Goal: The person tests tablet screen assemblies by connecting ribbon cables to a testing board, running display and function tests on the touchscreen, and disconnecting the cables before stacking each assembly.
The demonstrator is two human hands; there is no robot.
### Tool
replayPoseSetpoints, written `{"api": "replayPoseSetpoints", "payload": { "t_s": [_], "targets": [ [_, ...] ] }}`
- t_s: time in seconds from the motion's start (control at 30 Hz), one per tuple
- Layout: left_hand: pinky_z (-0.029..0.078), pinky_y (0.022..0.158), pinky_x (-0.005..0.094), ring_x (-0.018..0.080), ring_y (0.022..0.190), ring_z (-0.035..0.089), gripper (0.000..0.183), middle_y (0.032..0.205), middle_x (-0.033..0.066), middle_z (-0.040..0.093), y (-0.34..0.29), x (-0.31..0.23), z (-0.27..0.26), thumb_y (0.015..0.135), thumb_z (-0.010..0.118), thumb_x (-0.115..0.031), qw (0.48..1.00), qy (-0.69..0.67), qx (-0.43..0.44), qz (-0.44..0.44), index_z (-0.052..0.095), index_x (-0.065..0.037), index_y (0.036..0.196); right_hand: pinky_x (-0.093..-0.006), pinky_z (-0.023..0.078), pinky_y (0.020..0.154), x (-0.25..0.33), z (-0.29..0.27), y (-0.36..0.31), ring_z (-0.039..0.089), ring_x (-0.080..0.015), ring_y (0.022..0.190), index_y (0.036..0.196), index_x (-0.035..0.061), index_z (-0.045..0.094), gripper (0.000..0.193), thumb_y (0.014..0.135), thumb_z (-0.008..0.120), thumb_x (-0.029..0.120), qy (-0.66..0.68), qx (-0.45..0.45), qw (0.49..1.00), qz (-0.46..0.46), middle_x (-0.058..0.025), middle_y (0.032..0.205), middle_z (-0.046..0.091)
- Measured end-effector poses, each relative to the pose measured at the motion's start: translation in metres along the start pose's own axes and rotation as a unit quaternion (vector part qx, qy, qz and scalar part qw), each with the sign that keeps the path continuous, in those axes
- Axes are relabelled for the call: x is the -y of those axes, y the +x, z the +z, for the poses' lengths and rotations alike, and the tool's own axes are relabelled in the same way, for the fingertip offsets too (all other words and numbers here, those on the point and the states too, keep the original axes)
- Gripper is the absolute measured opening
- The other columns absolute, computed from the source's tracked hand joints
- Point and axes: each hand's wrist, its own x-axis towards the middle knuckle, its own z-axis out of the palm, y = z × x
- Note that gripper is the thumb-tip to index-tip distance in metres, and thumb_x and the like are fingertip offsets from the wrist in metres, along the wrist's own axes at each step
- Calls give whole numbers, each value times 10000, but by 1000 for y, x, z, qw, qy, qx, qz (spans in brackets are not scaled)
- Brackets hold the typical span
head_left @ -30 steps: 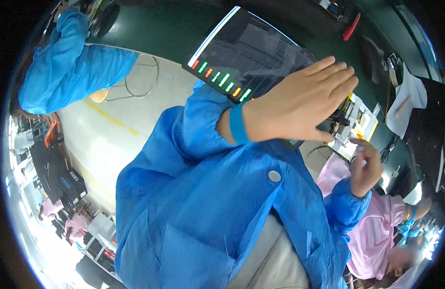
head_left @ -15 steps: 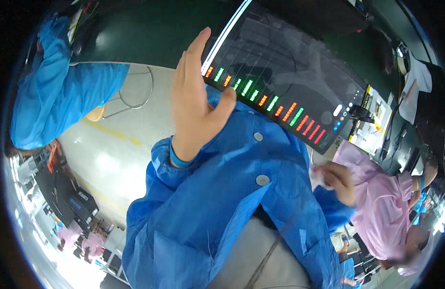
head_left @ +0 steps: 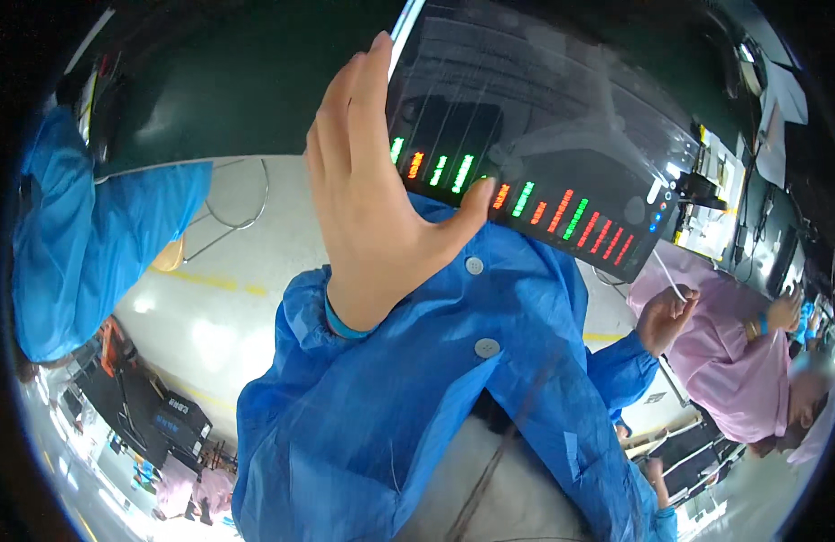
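A dark, tablet-like screen (head_left: 562, 135) with rows of red and green characters tilts in front of my chest. My left hand (head_left: 372, 199) lies over its lower-left corner, fingers stretched out along the left edge and thumb spread across the lower edge. Whether the palm bears any of the screen's weight is hidden. Off the screen's lower-right corner, my right hand (head_left: 663, 321) pinches a thin white stick-like piece (head_left: 668, 275). Its upper end reaches toward that corner; its exact kind is too small to tell.
A dark green tabletop (head_left: 219, 81) spans the far side. Papers (head_left: 706, 226) and dark cables lie at the right. One person in blue (head_left: 101, 235) is at the left, another in pink (head_left: 733, 352) at the right. A black case (head_left: 178, 420) stands lower left.
The screen has shifted left in view, and my left thumb now sits further right along its lower edge. My right hand, blurred before, has moved slightly right and up, showing the white piece.
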Motion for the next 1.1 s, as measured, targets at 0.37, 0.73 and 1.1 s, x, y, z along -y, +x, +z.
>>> {"api": "replayPoseSetpoints", "payload": {
  "t_s": [0.37, 0.73, 1.1],
  "targets": [
    [308, 1013, 431, 328, 1209, 440, 710, 1320, 194, 454, 33, 21, -23, 743, 611, -210, 995, -88, 16, -46, 339, -24, 1371, -206, 262, 384, 3, 77, -47, 361, -71, 419, 1097, 42, 511, 246, 985, 398, 229, -720, -136, 566, -378, -54, 608, 520],
    [279, 1053, 336, 253, 1238, 430, 484, 1323, 155, 468, 76, 29, -2, 941, 403, -311, 977, -149, 115, -98, 443, -14, 1322, -339, 440, 489, -101, 171, 39, 572, -254, 559, 785, 79, 576, 151, 770, 674, 192, -878, 320, 261, -241, -70, 665, 569],
    [285, 1046, 364, 275, 1224, 434, 464, 1323, 163, 467, 76, -30, 2, 881, 495, -245, 998, -27, 64, 7, 489, 1, 1275, -350, 464, 546, -92, 175, 60, 590, -263, 613, 791, 48, 580, 155, 734, 688, 142, -847, 455, 217, -170, -82, 699, 591]
  ]
}}
